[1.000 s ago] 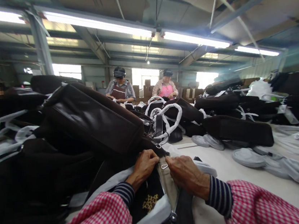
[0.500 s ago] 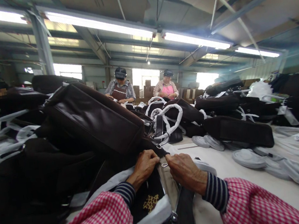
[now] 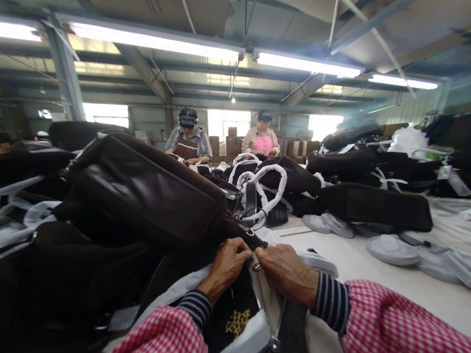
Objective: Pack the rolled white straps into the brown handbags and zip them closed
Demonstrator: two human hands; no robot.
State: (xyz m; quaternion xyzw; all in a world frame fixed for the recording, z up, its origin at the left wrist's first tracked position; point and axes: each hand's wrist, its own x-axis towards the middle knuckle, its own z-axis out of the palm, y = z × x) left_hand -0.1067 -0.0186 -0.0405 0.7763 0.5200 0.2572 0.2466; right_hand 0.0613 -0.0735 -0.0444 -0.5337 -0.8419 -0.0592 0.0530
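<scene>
A black handbag (image 3: 244, 293) lies in front of me, its zipped top open over a beige lining. A leopard-print patch (image 3: 237, 323) shows on its dark side. At the far end of the opening, my left hand (image 3: 228, 262) pinches the bag's edge with bent fingers. Close to its right, my right hand (image 3: 288, 273) also has its fingers closed at that end, beside a small silver metal piece (image 3: 257, 266). The exact bit under the fingertips is hidden. A white-wrapped strap (image 3: 240, 350) crosses the near part of the bag.
A large dark brown bag (image 3: 146, 187) is piled at the left. Another dark bag (image 3: 376, 205) and grey wrapped straps (image 3: 393, 250) lie on the white table (image 3: 357, 299) at the right. Two people (image 3: 190, 139) work across the table behind more bags.
My right hand has shifted slightly left, nearer to my left hand and the silver piece. My left hand stays at about the same spot on the bag.
</scene>
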